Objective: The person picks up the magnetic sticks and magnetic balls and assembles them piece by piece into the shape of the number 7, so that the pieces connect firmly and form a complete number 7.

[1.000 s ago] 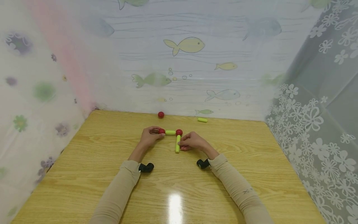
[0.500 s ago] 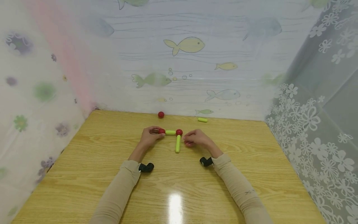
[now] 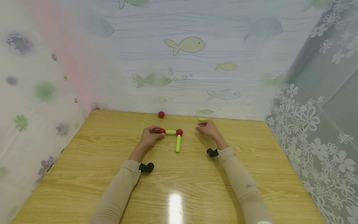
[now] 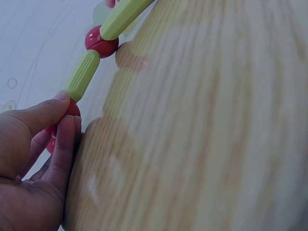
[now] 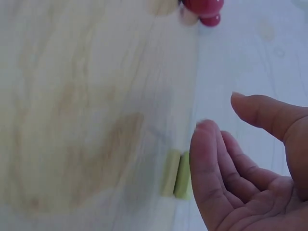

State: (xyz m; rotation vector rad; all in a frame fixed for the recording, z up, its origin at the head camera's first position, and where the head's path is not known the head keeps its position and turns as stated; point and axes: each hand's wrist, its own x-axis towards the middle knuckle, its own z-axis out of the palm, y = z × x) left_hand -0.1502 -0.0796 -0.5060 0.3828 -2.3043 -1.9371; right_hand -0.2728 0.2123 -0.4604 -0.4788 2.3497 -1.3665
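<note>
My left hand (image 3: 149, 137) pinches a red ball (image 3: 162, 131) between thumb and fingers; the left wrist view shows that held ball (image 4: 73, 109) partly covered by them. From it a short yellow-green rod (image 3: 171, 132) runs right to a second red ball (image 3: 179, 133). A longer yellow-green rod (image 3: 178, 143) extends from that ball toward me, making a corner. My right hand (image 3: 208, 128), thumb and fingers apart and holding nothing, is just in front of a loose yellow-green rod (image 3: 202, 119). In the right wrist view this rod (image 5: 183, 178) is partly hidden behind the fingers.
A loose red ball (image 3: 161, 114) lies near the back edge of the wooden table (image 3: 167, 177). Sheets printed with fish and flowers (image 3: 184, 45) hang behind the table and at both sides. Each wrist carries a small black camera, such as the left wrist camera (image 3: 146, 167).
My right hand has let go of the longer rod and moved right and away from me, up to the loose rod. My left hand and the joined pieces stay in place.
</note>
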